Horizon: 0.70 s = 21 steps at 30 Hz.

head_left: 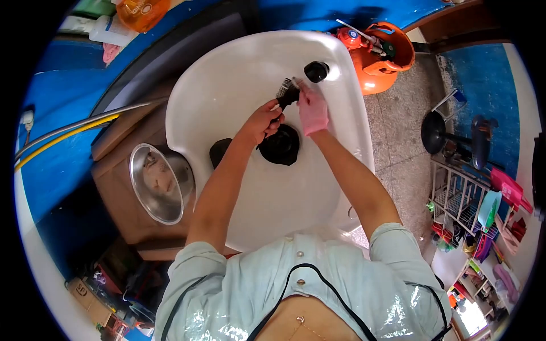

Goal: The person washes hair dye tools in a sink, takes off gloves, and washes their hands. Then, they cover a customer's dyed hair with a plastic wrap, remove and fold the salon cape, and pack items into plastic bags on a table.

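My left hand (265, 120) is closed round the handle of a black brush (288, 95) with comb-like teeth at its upper end. My right hand (313, 111), in what looks like a pink glove, has its fingers closed at the brush's head. Both hands are over a white wash basin (210, 74). Below them in the basin sits a black bowl (280, 146), partly behind my left wrist. Another black piece (219, 152) lies beside my left forearm, and a small black cup-like item (316, 71) is near the far right rim.
A metal bowl (136, 187) rests on the brown seat (119, 196) at left. Grey and yellow hoses (85, 128) run towards the basin. An orange gas cylinder (375, 82) stands behind right. Bottles (111, 31) are at upper left, and a rack (455, 190) is at right.
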{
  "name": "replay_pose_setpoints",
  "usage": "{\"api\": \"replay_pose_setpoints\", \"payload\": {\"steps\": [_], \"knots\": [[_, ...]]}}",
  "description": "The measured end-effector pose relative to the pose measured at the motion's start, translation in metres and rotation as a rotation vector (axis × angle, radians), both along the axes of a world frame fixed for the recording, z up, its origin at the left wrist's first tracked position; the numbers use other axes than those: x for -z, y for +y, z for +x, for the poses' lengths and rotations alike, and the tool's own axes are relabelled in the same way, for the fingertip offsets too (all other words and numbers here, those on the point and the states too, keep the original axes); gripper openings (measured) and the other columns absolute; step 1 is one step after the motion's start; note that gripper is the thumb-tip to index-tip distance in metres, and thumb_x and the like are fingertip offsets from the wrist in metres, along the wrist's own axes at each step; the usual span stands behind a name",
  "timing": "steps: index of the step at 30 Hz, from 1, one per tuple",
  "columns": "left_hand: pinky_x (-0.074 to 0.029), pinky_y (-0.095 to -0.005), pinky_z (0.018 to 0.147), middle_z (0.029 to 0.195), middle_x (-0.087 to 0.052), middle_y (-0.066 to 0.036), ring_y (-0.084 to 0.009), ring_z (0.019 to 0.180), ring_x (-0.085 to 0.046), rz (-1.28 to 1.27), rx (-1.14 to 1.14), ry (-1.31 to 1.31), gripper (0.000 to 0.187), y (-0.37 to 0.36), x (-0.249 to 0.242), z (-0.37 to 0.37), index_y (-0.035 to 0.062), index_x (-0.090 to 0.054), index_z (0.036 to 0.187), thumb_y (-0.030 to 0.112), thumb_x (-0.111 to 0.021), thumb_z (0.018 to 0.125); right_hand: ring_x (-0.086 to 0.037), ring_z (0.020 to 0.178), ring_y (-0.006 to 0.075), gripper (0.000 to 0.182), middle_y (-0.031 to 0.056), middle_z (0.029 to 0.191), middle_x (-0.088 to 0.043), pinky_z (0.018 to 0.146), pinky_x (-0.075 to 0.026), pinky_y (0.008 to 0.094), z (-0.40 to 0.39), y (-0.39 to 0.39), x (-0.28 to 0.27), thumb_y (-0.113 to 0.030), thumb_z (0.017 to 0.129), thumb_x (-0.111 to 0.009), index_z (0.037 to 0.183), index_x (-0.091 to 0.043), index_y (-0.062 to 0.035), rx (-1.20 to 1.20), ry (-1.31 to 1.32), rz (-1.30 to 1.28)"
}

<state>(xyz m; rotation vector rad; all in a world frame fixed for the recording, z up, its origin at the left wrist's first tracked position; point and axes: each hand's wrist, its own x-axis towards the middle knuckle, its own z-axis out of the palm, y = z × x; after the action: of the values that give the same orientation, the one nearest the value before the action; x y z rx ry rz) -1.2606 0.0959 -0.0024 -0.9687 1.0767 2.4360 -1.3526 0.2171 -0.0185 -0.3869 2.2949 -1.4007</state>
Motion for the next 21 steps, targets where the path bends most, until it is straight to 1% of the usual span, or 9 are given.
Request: {"api": "replay_pose_setpoints", "payload": {"steps": [3, 4, 6, 9, 14, 16, 18, 20, 21], "knots": [[-0.019, -0.0162, 0.032, 0.066, -0.046, -0.002, -0.004, 0.04, -0.03, 0.026, -0.042, -0.034, 0.025, 0.0, 0.006, 0.0, 0.0119, -0.04, 0.114, 0.012, -0.041, 0.088, -0.053, 0.077, 0.0329, 0.031, 0.0173, 0.082, -0.055, 0.065, -0.043, 0.0382, 0.036, 0.003, -0.002, -0.017, 0.085, -0.041, 0.114, -0.051, -0.0216, -0.269, 0.109, 0.072], [-0.019, -0.0162, 0.032, 0.066, -0.046, -0.002, -0.004, 0.04, -0.03, 0.026, -0.043, -0.032, 0.025, -0.001, 0.006, 0.001, 0.0119, -0.04, 0.114, 0.012, -0.041, 0.088, -0.053, 0.077, 0.0329, 0.031, 0.0173, 0.082, -0.055, 0.065, -0.043, 0.0382, 0.031, 0.002, -0.001, -0.017, 0.085, -0.041, 0.114, -0.051, -0.0216, -0.27, 0.112, 0.072], [-0.03, -0.0169, 0.037, 0.07, -0.048, -0.001, -0.0049, 0.047, -0.039, 0.06, 0.05, 0.066, 0.03, -0.006, 0.004, 0.005, 0.0122, -0.039, 0.118, 0.012, -0.042, 0.088, -0.053, 0.077, 0.0338, 0.031, 0.0178, 0.083, -0.055, 0.066, -0.042, 0.0389, 0.013, -0.002, 0.002, -0.017, 0.085, -0.041, 0.115, -0.05, -0.0226, -0.149, 0.056, -0.02], [-0.022, -0.0156, 0.035, 0.07, -0.047, -0.003, -0.005, 0.044, -0.032, -0.059, -0.011, -0.022, 0.031, -0.003, -0.011, -0.002, 0.014, -0.037, 0.119, 0.008, -0.038, 0.089, -0.052, 0.078, 0.0339, 0.032, 0.0174, 0.083, -0.055, 0.067, -0.042, 0.0385, 0.009, -0.001, -0.014, -0.017, 0.085, -0.041, 0.116, -0.049, -0.0221, -0.14, 0.084, 0.057], [-0.025, -0.0147, 0.037, 0.07, -0.048, -0.004, -0.0055, 0.048, -0.036, -0.01, -0.041, -0.031, 0.03, -0.003, -0.009, 0.002, 0.0123, -0.038, 0.119, 0.008, -0.038, 0.089, -0.053, 0.077, 0.0328, 0.031, 0.0157, 0.081, -0.055, 0.067, -0.041, 0.0395, 0.025, 0.001, -0.02, -0.018, 0.086, -0.04, 0.116, -0.049, -0.0198, -0.242, 0.095, 0.027], [-0.026, -0.0145, 0.038, 0.071, -0.048, -0.005, -0.0056, 0.049, -0.037, 0.04, -0.051, -0.025, 0.03, -0.003, -0.011, 0.003, 0.0116, -0.038, 0.119, 0.007, -0.038, 0.089, -0.053, 0.077, 0.0318, 0.032, 0.015, 0.078, -0.054, 0.068, -0.042, 0.0394, 0.007, 0.001, -0.017, -0.019, 0.086, -0.04, 0.116, -0.049, -0.0212, -0.188, -0.047, 0.032], [-0.028, -0.0146, 0.038, 0.071, -0.049, -0.005, -0.006, 0.05, -0.039, 0.041, -0.078, -0.063, 0.031, -0.003, -0.013, 0.003, 0.0106, -0.039, 0.118, 0.005, -0.038, 0.088, -0.049, 0.064, 0.0168, 0.032, 0.0077, 0.068, -0.05, 0.061, -0.041, 0.0304, 0.002, -0.003, -0.011, -0.015, 0.085, -0.042, 0.114, -0.053, -0.0193, -0.071, 0.072, 0.036], [-0.028, -0.0144, 0.039, 0.072, -0.05, -0.005, -0.006, 0.051, -0.039, 0.048, -0.093, -0.065, 0.033, -0.001, -0.017, 0.001, 0.0105, -0.038, 0.12, 0.004, -0.038, 0.088, -0.049, 0.062, 0.0167, 0.032, 0.0077, 0.066, -0.049, 0.06, -0.041, 0.03, 0.024, 0.003, -0.009, -0.014, 0.085, -0.04, 0.115, -0.053, -0.0167, -0.179, 0.182, 0.159], [-0.028, -0.0142, 0.039, 0.073, -0.05, -0.005, -0.0061, 0.051, -0.04, 0.056, -0.108, -0.07, 0.035, 0.0, -0.018, 0.001, 0.0105, -0.036, 0.121, 0.004, -0.038, 0.088, -0.052, 0.068, 0.0244, 0.031, 0.0118, 0.072, -0.052, 0.063, -0.041, 0.0343, 0.03, 0.005, -0.002, -0.016, 0.086, -0.039, 0.114, -0.052, -0.0183, -0.215, 0.145, 0.067]]}}
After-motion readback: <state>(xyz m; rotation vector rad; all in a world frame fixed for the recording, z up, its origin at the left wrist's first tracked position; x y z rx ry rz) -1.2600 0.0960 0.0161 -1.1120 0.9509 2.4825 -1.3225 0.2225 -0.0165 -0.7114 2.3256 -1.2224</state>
